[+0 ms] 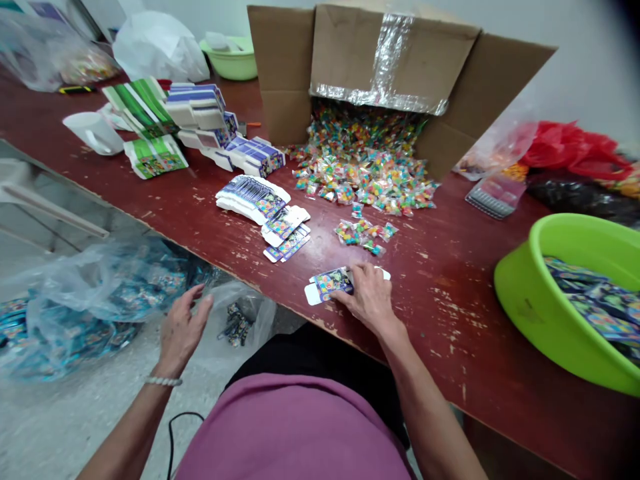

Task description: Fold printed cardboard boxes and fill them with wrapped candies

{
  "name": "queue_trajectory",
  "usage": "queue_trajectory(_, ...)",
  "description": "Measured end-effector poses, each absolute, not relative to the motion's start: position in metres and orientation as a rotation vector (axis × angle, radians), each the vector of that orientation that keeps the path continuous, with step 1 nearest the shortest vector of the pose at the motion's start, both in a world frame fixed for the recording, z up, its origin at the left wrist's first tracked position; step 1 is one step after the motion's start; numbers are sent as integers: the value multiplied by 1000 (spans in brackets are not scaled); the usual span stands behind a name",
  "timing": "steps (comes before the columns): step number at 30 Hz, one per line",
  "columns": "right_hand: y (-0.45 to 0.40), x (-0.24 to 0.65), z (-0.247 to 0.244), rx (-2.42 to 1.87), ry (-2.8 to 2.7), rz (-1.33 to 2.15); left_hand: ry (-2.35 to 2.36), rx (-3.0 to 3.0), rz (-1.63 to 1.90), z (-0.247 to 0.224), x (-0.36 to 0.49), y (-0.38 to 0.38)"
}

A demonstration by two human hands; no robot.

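Right hand on a small box, left hand open off the table edge

My right hand (369, 295) gripped a small box (327, 283), thumb on the near side and fingers over the far side. The box lay on the red table (425, 267) near its front edge, printed face up, its white end flaps sticking out on both sides of my grip. My left hand (183, 330) was open and empty, fingers spread, out past the table edge, with a beaded bracelet (164, 381) at the wrist.

Just beyond my right hand sat a little cluster of wrapped sweets (364, 233). Farther out, a big heap of sweets (373, 180) spilled from a cardboard carton (286, 73) with silver tape. Left of and beyond the same hand was a fanned stack of flat boxes (253, 199), with purple boxes (257, 157), green boxes (157, 157) and a white mug (95, 133) beyond that. To its right stood a lime green tub (533, 327) holding dark, colourful packets.

Beside my left hand, below table height, a clear bag (263, 310) held dark packets; on its other side were bags of blue packets (115, 287).
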State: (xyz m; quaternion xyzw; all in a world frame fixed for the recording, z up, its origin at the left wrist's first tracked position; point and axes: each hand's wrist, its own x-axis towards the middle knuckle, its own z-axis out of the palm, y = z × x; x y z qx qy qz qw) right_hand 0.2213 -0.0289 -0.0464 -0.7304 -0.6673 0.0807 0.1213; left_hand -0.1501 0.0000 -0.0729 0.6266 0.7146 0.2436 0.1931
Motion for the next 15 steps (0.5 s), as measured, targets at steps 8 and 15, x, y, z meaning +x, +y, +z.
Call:
queue_trajectory(8, -23, 220, -45, -2049, -1886, 387, 1332, 2365, 580, -23, 1, 0)
queue_trajectory(15, -33, 216, -52, -1975, -1824, 332, 1398, 2487, 126, -31, 40, 13)
